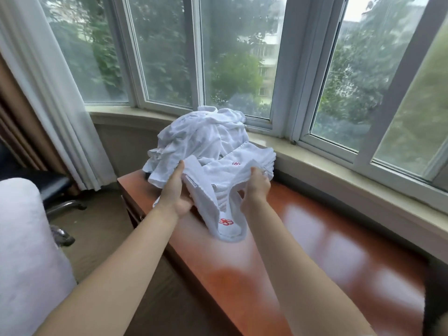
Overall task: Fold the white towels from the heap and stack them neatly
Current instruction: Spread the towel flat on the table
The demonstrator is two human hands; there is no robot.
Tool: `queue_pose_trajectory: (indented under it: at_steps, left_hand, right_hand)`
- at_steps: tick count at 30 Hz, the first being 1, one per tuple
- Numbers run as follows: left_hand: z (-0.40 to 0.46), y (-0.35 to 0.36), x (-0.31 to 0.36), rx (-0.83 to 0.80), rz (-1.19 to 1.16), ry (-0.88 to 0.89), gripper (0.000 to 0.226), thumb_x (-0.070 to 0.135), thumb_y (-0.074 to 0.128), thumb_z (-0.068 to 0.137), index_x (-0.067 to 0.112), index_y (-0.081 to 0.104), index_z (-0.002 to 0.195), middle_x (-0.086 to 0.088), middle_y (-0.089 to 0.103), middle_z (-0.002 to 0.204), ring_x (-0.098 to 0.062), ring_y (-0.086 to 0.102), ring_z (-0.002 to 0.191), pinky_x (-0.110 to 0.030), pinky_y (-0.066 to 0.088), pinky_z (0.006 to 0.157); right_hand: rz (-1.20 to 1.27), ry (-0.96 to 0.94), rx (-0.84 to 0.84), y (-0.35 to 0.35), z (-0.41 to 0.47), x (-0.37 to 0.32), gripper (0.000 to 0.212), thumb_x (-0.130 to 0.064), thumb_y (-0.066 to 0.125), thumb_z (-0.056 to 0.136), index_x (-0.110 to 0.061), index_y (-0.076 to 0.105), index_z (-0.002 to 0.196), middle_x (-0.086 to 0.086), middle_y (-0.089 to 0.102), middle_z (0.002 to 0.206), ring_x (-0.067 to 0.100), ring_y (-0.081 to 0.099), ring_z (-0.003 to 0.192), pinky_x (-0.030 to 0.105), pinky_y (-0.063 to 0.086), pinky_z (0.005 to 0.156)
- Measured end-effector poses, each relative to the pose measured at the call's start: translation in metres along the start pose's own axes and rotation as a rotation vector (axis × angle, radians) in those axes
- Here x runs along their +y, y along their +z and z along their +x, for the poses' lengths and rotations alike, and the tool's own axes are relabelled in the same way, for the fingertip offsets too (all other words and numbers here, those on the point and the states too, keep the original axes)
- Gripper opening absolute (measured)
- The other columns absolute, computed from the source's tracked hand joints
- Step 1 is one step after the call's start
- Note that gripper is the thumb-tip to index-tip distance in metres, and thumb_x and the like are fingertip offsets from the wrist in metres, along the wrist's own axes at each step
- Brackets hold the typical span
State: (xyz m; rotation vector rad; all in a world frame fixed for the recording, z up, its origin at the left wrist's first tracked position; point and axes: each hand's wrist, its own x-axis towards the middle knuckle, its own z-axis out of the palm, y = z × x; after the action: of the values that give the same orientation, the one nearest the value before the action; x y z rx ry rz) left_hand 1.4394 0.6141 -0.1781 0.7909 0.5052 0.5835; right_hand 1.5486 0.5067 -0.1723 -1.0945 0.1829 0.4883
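Both hands' fingers (180,166) grasped one towel (225,212), sagging between them mid-fold; next, lay it on the stack (252,158) just beyond.

Two bare forearms reach into view from the bottom edge, uncovered along their whole visible length, with no sleeve or cuff showing. The left hand (175,193) and the right hand (257,187) are bare as well, without gloves. The wrists carry no watch or band, and the fingers (180,169) that show carry no rings.
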Motion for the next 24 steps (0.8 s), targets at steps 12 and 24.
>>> queue_pose_trajectory:
  at_steps: [12, 24]
  left_hand:
    - [0.163, 0.003, 0.088, -0.130, -0.100, -0.039, 0.036, 0.040, 0.044, 0.100, 0.012, 0.063, 0.113, -0.008, 0.075, 0.094, -0.021, 0.073, 0.081, -0.037, 0.051, 0.077]
    - [0.325, -0.020, 0.140, -0.384, -0.031, -0.327, 0.032, 0.032, 0.044, 0.100, 0.007, 0.065, 0.106, -0.009, 0.070, 0.096, -0.022, 0.063, 0.093, -0.034, 0.047, 0.093]
  right_hand:
    - [0.181, 0.107, 0.065, 0.127, 0.092, -0.021, 0.008, -0.020, 0.058, 0.088, -0.013, 0.061, 0.087, 0.004, 0.061, 0.082, 0.019, 0.058, 0.070, 0.032, 0.050, 0.069]
    - [0.421, -0.052, 0.389, 0.243, 0.150, 0.020, 0.025, -0.020, 0.057, 0.088, -0.004, 0.060, 0.107, 0.004, 0.054, 0.070, 0.019, 0.052, 0.060, 0.028, 0.047, 0.059]
